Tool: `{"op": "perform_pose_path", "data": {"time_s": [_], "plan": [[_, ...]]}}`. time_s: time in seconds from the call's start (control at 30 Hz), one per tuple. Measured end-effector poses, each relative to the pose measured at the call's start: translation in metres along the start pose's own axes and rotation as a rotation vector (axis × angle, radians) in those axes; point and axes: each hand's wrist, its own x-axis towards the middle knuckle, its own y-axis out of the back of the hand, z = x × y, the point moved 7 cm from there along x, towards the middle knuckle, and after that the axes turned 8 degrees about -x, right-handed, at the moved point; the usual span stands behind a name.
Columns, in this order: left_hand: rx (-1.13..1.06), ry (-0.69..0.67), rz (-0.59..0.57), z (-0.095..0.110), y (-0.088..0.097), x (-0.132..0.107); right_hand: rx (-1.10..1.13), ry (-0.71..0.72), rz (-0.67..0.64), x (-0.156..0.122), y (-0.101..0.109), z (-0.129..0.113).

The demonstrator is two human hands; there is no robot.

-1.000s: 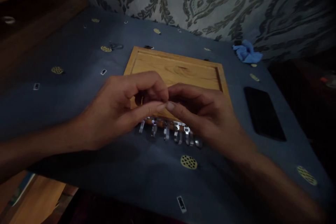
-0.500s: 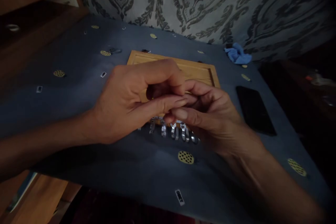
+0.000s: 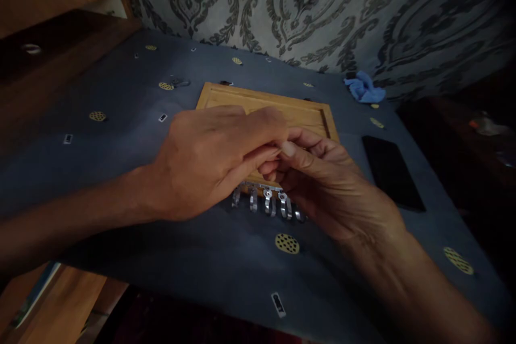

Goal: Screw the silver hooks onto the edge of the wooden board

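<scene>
My left hand (image 3: 217, 156) and my right hand (image 3: 322, 172) meet at the fingertips above a wooden tray (image 3: 266, 98) with a raised rim. Both are closed in a pinch, thumbs pressed against fingers. Whatever they hold between them is too small or too hidden to make out. Below the fingers, a row of several shiny metal clips (image 3: 268, 201) hangs along the near edge of the tray. My hands cover the middle of the tray and part of this row.
A black phone (image 3: 393, 172) lies right of my right hand. A crumpled blue cloth (image 3: 364, 87) sits at the back right, near the patterned wall (image 3: 250, 5). A small dark metal item (image 3: 180, 82) rests at the back left. The blue patterned cloth (image 3: 209, 263) covers the table.
My left hand has rolled over, its back now facing up and the gap between thumb and forefinger closed. My right thumb has moved slightly up. The view has shifted a little.
</scene>
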Motion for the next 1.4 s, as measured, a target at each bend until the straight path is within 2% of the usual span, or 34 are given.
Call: {"op": "perform_pose_path", "data": {"time_s": [0.17, 0.33, 0.57, 0.67, 0.73, 0.77, 0.87, 0.9, 0.97, 1.13, 1.4], "plan": [[0.071, 0.058, -0.027, -0.008, -0.005, -0.004, 0.006, -0.023, -0.001, -0.001, -0.002, 0.005], [0.064, 0.015, -0.001, -0.004, -0.004, -0.003, 0.027, -0.051, -0.011, -0.001, -0.001, 0.011], [-0.018, 0.095, -0.053, -0.002, -0.008, 0.006, -0.017, 0.025, -0.016, -0.005, -0.001, 0.007], [-0.019, 0.081, 0.002, -0.008, 0.003, 0.004, -0.055, 0.061, 0.029, -0.004, 0.001, 0.005], [-0.022, 0.097, 0.009, -0.02, 0.012, -0.001, -0.102, 0.096, 0.098, -0.006, 0.007, 0.004], [-0.052, 0.128, -0.063, -0.029, 0.012, -0.006, -0.133, 0.118, 0.14, -0.007, 0.011, 0.004], [-0.048, 0.182, -0.428, -0.05, -0.002, -0.03, -0.233, 0.173, 0.243, -0.014, 0.021, 0.003], [-0.017, 0.198, -0.51, -0.056, -0.005, -0.039, -0.263, 0.186, 0.274, -0.017, 0.024, 0.004], [0.025, 0.184, -0.595, -0.06, -0.009, -0.054, -0.314, 0.199, 0.333, -0.023, 0.03, 0.005], [0.093, 0.172, -0.638, -0.057, -0.016, -0.067, -0.405, 0.245, 0.424, -0.033, 0.037, 0.004], [0.104, 0.121, -0.657, -0.059, -0.024, -0.069, -0.486, 0.279, 0.457, -0.035, 0.035, 0.0]]}}
